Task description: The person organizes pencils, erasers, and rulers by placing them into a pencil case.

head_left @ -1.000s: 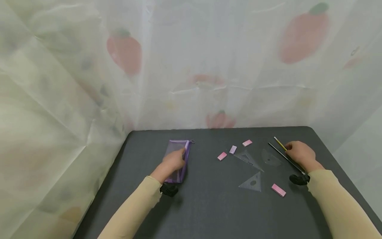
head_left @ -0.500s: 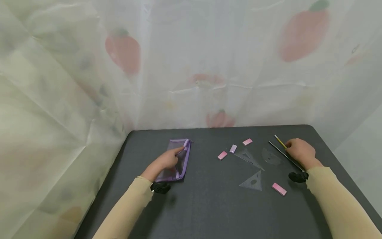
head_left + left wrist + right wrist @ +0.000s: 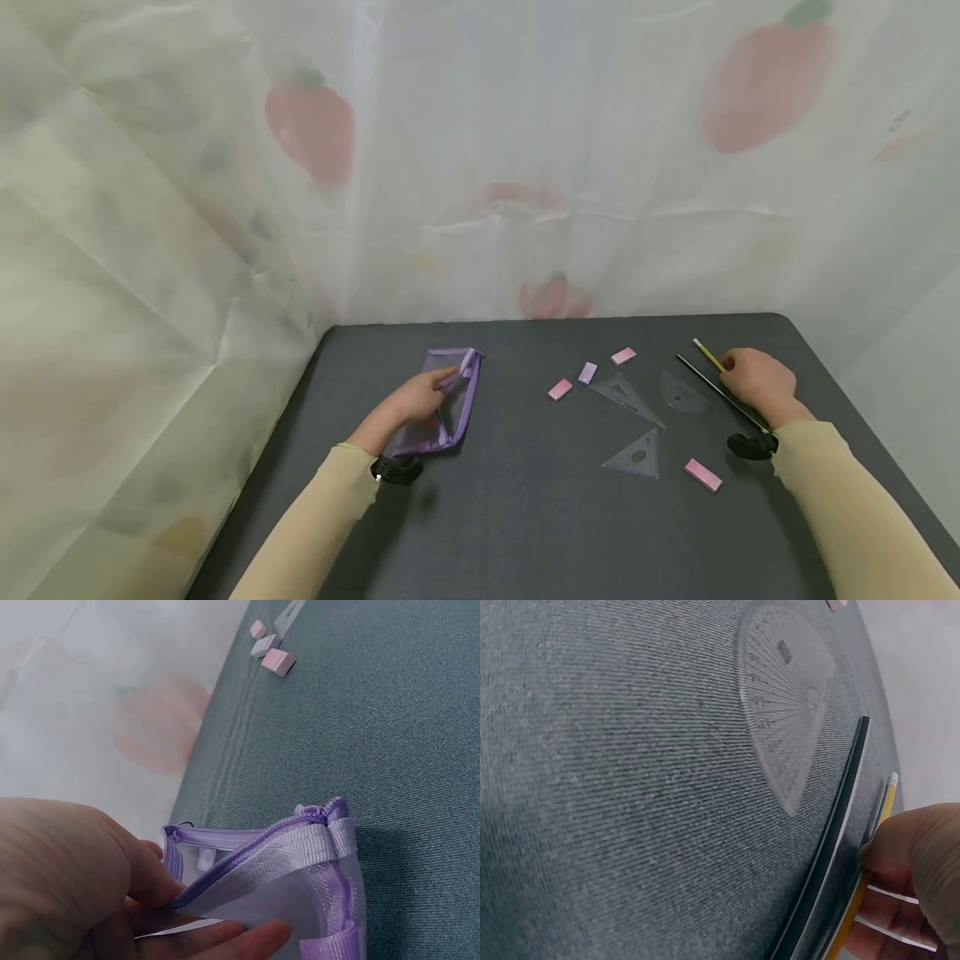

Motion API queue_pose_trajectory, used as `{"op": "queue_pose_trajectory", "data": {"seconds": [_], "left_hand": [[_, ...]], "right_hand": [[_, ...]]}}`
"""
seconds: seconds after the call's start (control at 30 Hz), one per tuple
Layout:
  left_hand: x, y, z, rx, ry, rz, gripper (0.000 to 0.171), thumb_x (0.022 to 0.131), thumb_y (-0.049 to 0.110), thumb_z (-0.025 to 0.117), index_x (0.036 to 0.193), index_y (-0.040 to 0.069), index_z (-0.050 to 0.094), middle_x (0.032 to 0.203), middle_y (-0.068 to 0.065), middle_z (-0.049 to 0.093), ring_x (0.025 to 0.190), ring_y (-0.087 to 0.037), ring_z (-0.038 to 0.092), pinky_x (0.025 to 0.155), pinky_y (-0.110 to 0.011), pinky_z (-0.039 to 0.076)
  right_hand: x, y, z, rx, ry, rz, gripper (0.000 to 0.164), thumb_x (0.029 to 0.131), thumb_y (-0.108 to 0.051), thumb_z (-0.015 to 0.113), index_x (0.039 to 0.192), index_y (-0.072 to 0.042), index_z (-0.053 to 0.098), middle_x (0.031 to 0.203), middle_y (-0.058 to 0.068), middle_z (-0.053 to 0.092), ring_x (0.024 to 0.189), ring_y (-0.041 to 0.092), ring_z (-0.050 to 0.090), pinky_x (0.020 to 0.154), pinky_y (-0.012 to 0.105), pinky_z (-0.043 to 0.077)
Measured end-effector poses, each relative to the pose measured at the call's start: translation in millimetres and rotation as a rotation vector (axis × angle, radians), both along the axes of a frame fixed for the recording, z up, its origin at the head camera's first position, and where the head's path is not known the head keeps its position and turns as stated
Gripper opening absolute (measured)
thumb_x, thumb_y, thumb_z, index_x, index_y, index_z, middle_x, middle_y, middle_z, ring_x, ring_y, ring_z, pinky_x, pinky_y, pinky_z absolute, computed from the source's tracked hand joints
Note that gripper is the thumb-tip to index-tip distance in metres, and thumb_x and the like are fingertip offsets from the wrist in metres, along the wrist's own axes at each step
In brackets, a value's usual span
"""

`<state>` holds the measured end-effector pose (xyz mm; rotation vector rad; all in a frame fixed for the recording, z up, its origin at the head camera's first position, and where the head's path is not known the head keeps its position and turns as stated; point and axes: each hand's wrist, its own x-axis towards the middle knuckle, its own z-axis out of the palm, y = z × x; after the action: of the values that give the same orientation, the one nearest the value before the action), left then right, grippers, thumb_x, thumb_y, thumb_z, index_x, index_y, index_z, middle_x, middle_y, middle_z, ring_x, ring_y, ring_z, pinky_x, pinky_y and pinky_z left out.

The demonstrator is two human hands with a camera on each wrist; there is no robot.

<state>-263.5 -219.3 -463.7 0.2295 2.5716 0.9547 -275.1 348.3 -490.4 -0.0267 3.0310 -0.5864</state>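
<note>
My left hand [image 3: 416,398] pinches the edge of a purple mesh pencil case [image 3: 469,408] lying at the left of the table. In the left wrist view the zipper [image 3: 247,853] is undone and the case's mouth gapes, with thumb and fingers on one side of it. On the right, my right hand [image 3: 759,383] holds a yellow pencil [image 3: 708,357] between thumb and fingers; its white end points to the far side. Beside the pencil lies a slim dark stick [image 3: 829,847], partly under the right wrist in the head view. The palm hides the pencil's near part.
Left of the dark stick lies a clear protractor [image 3: 681,395]. Two clear set squares [image 3: 621,398] sit mid-table. Pink erasers [image 3: 559,389] and a lilac eraser [image 3: 587,372] are scattered beyond them; another pink eraser [image 3: 702,475] lies nearer. A patterned curtain [image 3: 450,167] hangs behind the table.
My left hand has drawn back to the left, and the pencil case's near part has spread left with its mouth wider. My right hand and the pencil have hardly moved.
</note>
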Motion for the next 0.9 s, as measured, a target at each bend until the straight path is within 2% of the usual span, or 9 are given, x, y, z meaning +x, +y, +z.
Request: {"op": "queue_pose_trajectory", "data": {"seconds": [0.17,0.33,0.43,0.67,0.77,0.83,0.9], "left_hand": [[-0.4,-1,0.9,0.012,-0.002,0.006,0.061,0.1,-0.003,0.044,0.159,0.015,0.042,0.154,-0.029,0.042,0.072,-0.025,0.06,0.064,-0.042,0.061],[-0.7,-3,2.0,0.027,-0.012,0.015,0.062,0.098,-0.005,0.043,0.157,0.015,0.045,0.154,-0.03,0.04,0.059,-0.016,0.048,0.064,-0.042,0.061],[-0.7,-3,3.2,0.022,-0.012,0.014,0.062,0.098,-0.004,0.043,0.157,0.015,0.045,0.154,-0.029,0.041,0.056,-0.014,0.045,0.065,-0.043,0.061],[-0.6,-4,2.3,0.03,-0.024,0.019,0.059,0.101,-0.003,0.043,0.157,0.015,0.044,0.156,-0.027,0.041,0.058,-0.016,0.046,0.063,-0.041,0.061],[-0.5,-4,0.7,0.042,-0.023,0.018,0.059,0.101,-0.004,0.044,0.157,0.015,0.046,0.156,-0.026,0.041,0.065,-0.018,0.051,0.062,-0.039,0.061],[-0.4,-3,-0.5,0.054,-0.023,0.02,0.059,0.1,-0.005,0.044,0.156,0.014,0.047,0.155,-0.026,0.042,0.071,-0.019,0.055,0.061,-0.037,0.06],[-0.1,-2,-1.6,0.068,-0.023,0.023,0.06,0.099,-0.006,0.044,0.155,0.014,0.047,0.154,-0.026,0.043,0.07,-0.018,0.053,0.059,-0.036,0.06]], "right_hand": [[5.6,-1,4.3,-0.042,0.068,-0.033,0.035,0.094,-0.012,0.059,0.121,0.011,0.065,0.108,0.03,0.066,0.087,0.042,0.064,0.063,0.053,0.052],[6.5,-9,13.3,-0.147,0.119,-0.037,0.037,0.1,-0.017,0.058,0.127,0.008,0.064,0.114,0.029,0.065,0.092,0.041,0.063,0.063,0.049,0.051],[5.4,-21,19.8,-0.285,0.131,-0.014,0.036,0.103,-0.016,0.058,0.128,0.01,0.062,0.112,0.03,0.065,0.088,0.037,0.065,0.064,0.045,0.055],[3.8,-64,33.0,-0.641,0.024,0.05,0.043,0.105,-0.013,0.059,0.138,0.012,0.052,0.119,0.031,0.061,0.092,0.027,0.067,0.076,0.042,0.062],[2.5,-81,34.2,-0.753,-0.036,0.064,0.047,0.104,-0.017,0.061,0.142,0.01,0.051,0.122,0.027,0.061,0.094,0.022,0.067,0.079,0.039,0.062],[2.3,-92,34.4,-0.817,-0.075,0.069,0.049,0.104,-0.019,0.062,0.144,0.008,0.051,0.123,0.022,0.062,0.096,0.021,0.067,0.08,0.038,0.061],[2.3,-103,33.8,-0.873,-0.111,0.076,0.05,0.103,-0.02,0.063,0.144,0.006,0.051,0.123,0.019,0.063,0.1,0.023,0.067,0.082,0.037,0.061]]}}
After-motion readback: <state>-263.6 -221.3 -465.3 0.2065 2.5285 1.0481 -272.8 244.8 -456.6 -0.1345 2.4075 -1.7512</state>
